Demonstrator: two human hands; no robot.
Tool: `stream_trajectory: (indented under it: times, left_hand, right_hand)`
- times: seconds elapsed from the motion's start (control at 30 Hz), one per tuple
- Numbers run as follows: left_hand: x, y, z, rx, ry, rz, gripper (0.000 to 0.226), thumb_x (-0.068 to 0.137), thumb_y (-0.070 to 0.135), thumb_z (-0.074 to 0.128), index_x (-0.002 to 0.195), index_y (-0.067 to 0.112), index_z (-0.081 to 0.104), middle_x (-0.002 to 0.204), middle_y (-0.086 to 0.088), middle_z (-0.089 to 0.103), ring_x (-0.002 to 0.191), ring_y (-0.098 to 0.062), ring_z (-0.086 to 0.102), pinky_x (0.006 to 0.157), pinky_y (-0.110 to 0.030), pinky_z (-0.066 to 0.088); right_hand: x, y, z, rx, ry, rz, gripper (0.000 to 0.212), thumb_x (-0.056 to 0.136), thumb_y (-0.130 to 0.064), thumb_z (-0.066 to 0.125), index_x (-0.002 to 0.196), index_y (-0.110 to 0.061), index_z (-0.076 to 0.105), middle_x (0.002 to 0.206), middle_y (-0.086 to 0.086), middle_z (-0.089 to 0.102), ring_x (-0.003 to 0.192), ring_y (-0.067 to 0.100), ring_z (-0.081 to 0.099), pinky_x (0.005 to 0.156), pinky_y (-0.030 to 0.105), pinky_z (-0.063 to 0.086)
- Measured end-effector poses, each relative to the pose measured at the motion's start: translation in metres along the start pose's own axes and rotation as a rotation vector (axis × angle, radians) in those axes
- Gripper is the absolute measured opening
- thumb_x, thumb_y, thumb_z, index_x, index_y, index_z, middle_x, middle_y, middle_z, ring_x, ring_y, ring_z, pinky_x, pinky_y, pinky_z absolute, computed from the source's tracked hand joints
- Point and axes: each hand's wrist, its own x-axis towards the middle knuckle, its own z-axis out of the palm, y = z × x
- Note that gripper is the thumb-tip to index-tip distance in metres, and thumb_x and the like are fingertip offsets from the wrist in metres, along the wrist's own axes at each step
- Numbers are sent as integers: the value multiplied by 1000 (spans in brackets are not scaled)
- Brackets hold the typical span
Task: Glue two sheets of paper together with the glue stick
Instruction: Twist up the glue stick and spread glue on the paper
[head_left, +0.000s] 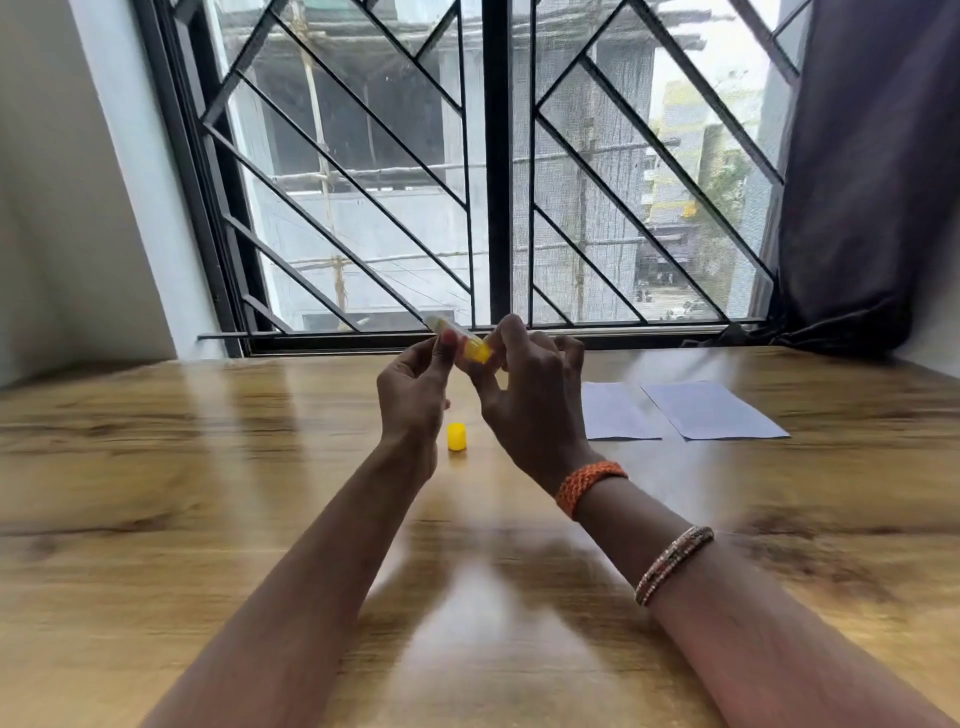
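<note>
A barred window (488, 171) fills the far side of the scene, with a dark curtain (872, 171) hanging at its right edge. Below it a wooden tabletop (208, 467) runs from the window sill to the near edge. Two bare forearms reach out over the wood from the near side and meet above its middle. Two white sheets of paper (711, 410) lie flat on the far right of the tabletop, side by side and just apart, the left one partly hidden behind the right hand. The right hand (530, 395), with an orange braided band (589, 486) at the wrist and a thin bangle (672, 564) farther up the arm, has its grip closed around the yellow end of the glue stick (460, 338). The left hand (415, 395) pinches the paler end of the same glue stick between thumb and fingertips, so both hands hold it raised above the tabletop, tilted with its pale end toward the far left. The small yellow cap (457, 436) stands alone on the wood below, between the two wrists, touching neither hand.
</note>
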Motion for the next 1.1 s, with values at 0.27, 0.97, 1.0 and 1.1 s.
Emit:
stream_trajectory:
  times: [0.27, 0.97, 1.0, 1.1]
  left_hand:
    - [6, 5, -6, -130, -48, -221, 14, 88, 31, 60, 88, 18, 63, 83, 7, 61, 82, -9, 48, 66, -26, 38]
    - [5, 8, -3, -136, -44, -88, 7, 90, 18, 57, 88, 19, 64, 77, 8, 56, 77, -10, 40, 68, -27, 37]
    - [5, 8, -3, -133, -44, -91, 9, 91, 17, 57, 86, 20, 64, 77, 8, 55, 76, -10, 40, 69, -26, 37]
    - [5, 8, -4, -138, -57, -105, 12, 91, 17, 56, 82, 21, 63, 78, 7, 53, 74, -11, 37, 69, -26, 36]
  right_hand:
    - [1, -1, 0, -50, -39, -19, 15, 79, -23, 69, 86, -16, 58, 69, 0, 65, 71, 23, 61, 75, 33, 23]
    - [0, 4, 9, 191, -52, 124, 24, 79, -6, 70, 97, -12, 55, 81, 5, 67, 74, 22, 61, 73, 49, 50]
    - [0, 4, 9, 175, -49, 122, 23, 79, -7, 70, 97, -12, 56, 80, 4, 67, 73, 22, 61, 74, 47, 49]
    - [0, 1, 7, 118, -45, 128, 17, 81, -10, 67, 95, -13, 57, 80, 3, 67, 77, 21, 60, 79, 35, 36]
